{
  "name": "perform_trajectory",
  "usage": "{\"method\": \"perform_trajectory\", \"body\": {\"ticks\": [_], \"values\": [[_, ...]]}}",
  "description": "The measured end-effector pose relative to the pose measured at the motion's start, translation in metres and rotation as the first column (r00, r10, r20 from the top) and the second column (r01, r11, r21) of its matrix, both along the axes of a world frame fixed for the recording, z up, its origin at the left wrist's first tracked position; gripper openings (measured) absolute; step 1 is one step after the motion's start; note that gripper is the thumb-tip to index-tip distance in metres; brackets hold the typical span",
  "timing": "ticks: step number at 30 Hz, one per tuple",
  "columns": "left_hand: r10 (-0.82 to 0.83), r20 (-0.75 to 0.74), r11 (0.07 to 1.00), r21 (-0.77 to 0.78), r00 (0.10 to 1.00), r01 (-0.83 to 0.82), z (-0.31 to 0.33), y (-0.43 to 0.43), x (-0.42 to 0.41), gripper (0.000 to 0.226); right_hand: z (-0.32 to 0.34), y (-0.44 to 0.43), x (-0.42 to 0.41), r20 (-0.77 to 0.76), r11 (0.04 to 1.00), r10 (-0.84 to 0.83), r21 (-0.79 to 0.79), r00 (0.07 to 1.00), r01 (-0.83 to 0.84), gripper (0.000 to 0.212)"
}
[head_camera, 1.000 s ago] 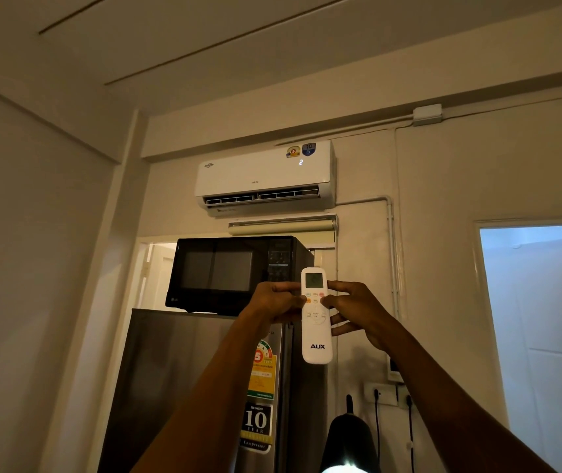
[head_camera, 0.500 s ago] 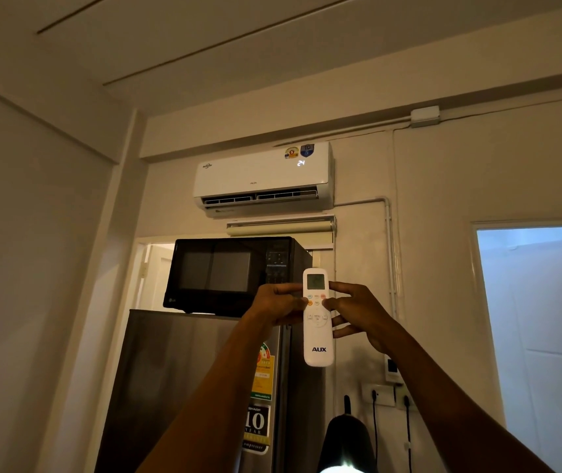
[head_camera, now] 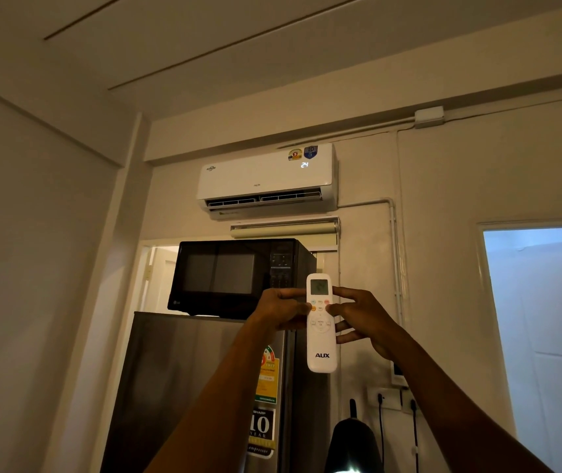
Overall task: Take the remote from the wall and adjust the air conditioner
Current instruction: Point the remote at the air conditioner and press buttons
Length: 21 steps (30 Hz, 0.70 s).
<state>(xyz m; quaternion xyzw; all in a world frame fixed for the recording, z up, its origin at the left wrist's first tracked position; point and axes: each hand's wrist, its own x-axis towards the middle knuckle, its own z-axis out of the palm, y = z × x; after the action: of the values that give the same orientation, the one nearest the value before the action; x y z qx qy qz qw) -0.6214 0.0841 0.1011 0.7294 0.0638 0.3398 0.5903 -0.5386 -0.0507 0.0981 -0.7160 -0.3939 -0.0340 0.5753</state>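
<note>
I hold a white AUX remote (head_camera: 321, 349) upright in front of me, its lit screen at the top. My left hand (head_camera: 281, 308) grips its left edge, thumb on the upper buttons. My right hand (head_camera: 363, 319) holds the right edge, thumb on the buttons too. High on the wall ahead hangs the white air conditioner (head_camera: 266, 179), its flap open and its display showing 24.
A black microwave (head_camera: 235, 278) sits on a steel fridge (head_camera: 187, 387) below the unit. A rolled blind (head_camera: 284, 228) hangs under the unit. Wall sockets with plugged cables (head_camera: 383, 399) lie low right, beside a bright doorway (head_camera: 545, 336). A dark lamp head (head_camera: 353, 445) sits below.
The display on the air conditioner went from a single 2 to 24. Both hands and the remote stayed nearly still, shifting slightly in view.
</note>
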Motion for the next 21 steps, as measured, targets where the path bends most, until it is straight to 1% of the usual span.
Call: {"method": "perform_trajectory", "body": {"ticks": [16,21], "values": [[-0.030,-0.006,0.999,0.033,1.000,0.030,0.0000,0.0068,0.0050,0.036,0.0008,-0.0006,0.0043,0.013,1.000,-0.006,-0.004,1.000,0.006,0.056],[-0.030,-0.001,0.999,0.023,1.000,0.030,0.0003,0.0068,0.0050,0.036,0.0020,0.0000,0.0030,0.022,1.000,-0.007,-0.006,1.000,0.007,0.056]]}}
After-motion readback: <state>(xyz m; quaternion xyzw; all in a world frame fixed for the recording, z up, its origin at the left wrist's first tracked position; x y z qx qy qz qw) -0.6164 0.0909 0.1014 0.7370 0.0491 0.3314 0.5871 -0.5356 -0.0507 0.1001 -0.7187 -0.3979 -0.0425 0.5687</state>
